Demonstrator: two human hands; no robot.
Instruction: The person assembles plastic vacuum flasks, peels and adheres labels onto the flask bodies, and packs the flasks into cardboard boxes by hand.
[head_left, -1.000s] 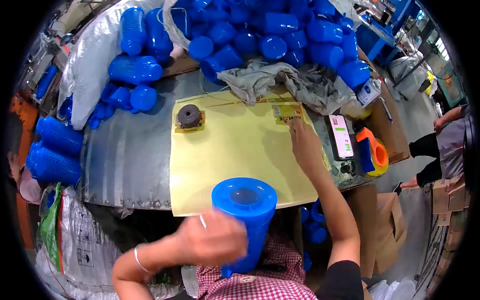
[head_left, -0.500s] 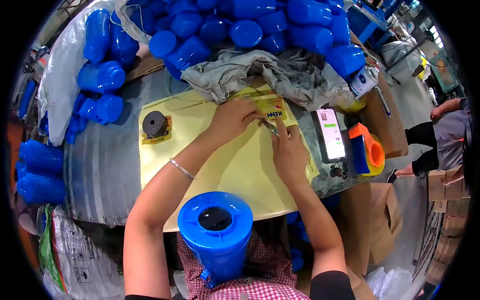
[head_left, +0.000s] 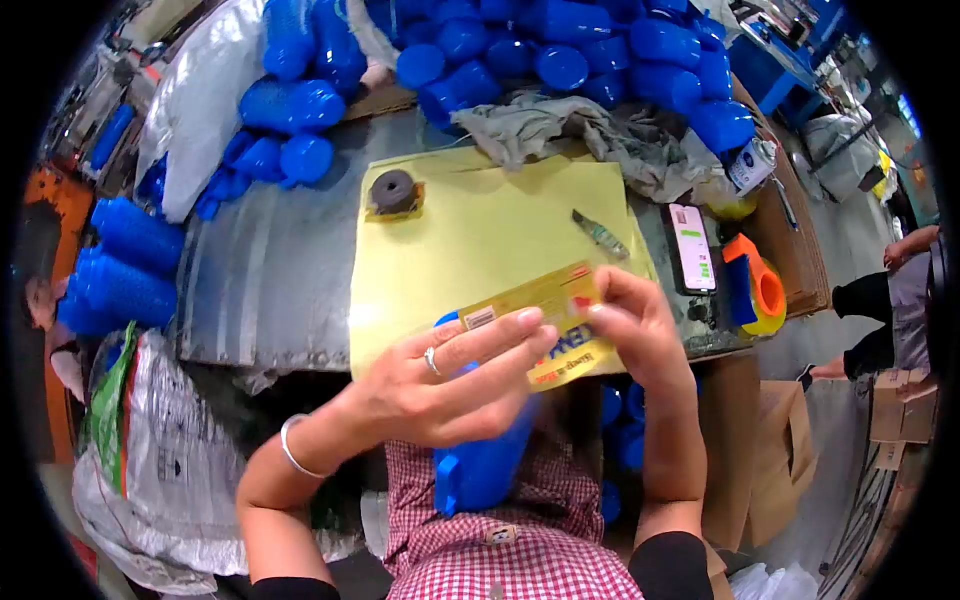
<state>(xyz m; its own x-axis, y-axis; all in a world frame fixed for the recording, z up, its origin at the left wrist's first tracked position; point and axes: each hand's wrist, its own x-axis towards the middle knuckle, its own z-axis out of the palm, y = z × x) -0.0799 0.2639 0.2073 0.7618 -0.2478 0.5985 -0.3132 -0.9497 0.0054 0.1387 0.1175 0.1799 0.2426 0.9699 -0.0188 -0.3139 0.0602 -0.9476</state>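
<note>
A yellow printed label (head_left: 575, 350) is stretched between my two hands above the blue container (head_left: 500, 455), which stands in my lap, its top mostly hidden. My left hand (head_left: 450, 385) lies across the label's left part, fingers together over it. My right hand (head_left: 640, 320) pinches the label's right end between thumb and finger. A small cutter (head_left: 600, 235) lies on the yellow sheet (head_left: 480, 240) beyond my hands. The dark round weight (head_left: 393, 190) rests on a label at the sheet's upper left.
Blue containers (head_left: 560, 67) are heaped at the back behind a grey cloth (head_left: 600, 140). On the right lie a phone (head_left: 692, 248), an orange and blue tape dispenser (head_left: 755, 285) and a spray can (head_left: 750, 165). A person (head_left: 905, 290) stands at far right.
The label has come off the yellow sheet and is now in my hands over the blue container. The cutter lies on the sheet. Both hands have drawn back toward my body.
</note>
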